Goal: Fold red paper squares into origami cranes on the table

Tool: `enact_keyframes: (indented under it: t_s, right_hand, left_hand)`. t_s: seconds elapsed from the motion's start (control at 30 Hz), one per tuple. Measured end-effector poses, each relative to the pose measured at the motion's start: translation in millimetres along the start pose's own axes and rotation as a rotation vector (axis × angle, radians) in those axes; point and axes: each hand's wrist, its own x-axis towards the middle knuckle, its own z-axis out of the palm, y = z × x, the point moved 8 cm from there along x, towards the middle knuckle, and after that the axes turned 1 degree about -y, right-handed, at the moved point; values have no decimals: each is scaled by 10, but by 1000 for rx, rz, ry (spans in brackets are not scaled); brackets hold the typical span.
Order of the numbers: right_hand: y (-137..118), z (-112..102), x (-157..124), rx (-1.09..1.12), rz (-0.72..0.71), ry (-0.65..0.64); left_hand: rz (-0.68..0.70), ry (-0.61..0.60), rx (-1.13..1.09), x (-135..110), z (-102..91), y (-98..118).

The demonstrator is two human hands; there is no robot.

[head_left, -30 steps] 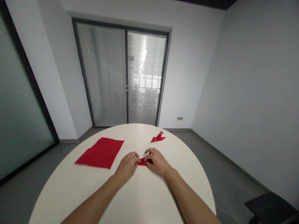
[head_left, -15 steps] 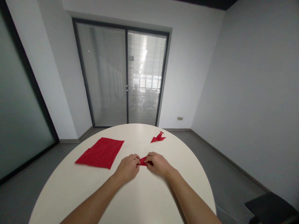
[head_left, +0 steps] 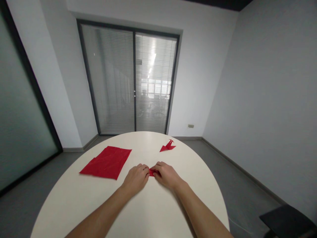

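A small piece of folded red paper [head_left: 152, 173] lies on the table between my hands, mostly covered by fingers. My left hand [head_left: 137, 177] is closed on its left side, fingertips pressed to the paper. From the right, my right hand [head_left: 165, 173] pinches the paper with thumb and fingers. Beyond my hands sits a folded red paper crane [head_left: 168, 146] with pointed wings. To the left lie red paper sheets [head_left: 107, 162], flat and slightly creased.
The round cream table [head_left: 138, 215] carries all the paper, its curved edge running around both sides. A black chair [head_left: 288, 219] stands at the lower right. A glass door with blinds [head_left: 133, 82] is beyond the table.
My right hand has shifted slightly left, and my left hand slightly right, so less of the folded paper shows between them. The crane and the sheets have stayed in place.
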Motion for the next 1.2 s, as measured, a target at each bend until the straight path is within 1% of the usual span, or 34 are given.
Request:
enact_keyframes:
  t_s: [0.17, 0.27, 0.4, 0.53, 0.63, 0.83, 1.03, 1.2]
  right_hand:
    - [-45, -60, 6, -36, -30, 76]
    - [-16, -39, 9, -5, -23, 48]
    - [90, 13, 20, 60, 47, 13]
    - [141, 53, 51, 113, 73, 29]
    - [147, 73, 80, 106, 89, 55]
    - [147, 87, 103, 60, 129, 81]
    - [160, 100, 94, 72, 125, 68]
    - [148, 77, 96, 15, 137, 79]
  left_hand:
    - [-117, 9, -119, 17, 15, -120]
    - [-135, 9, -172, 16, 39, -159]
    - [-145, 7, -196, 13, 70, -187]
    - [-168, 17, -204, 21, 89, -203]
    - [-183, 18, -189, 32, 103, -201]
    - [-155, 22, -168, 34, 90, -146]
    - [-113, -32, -94, 40, 89, -107]
    - [-101, -14, -88, 32, 83, -114]
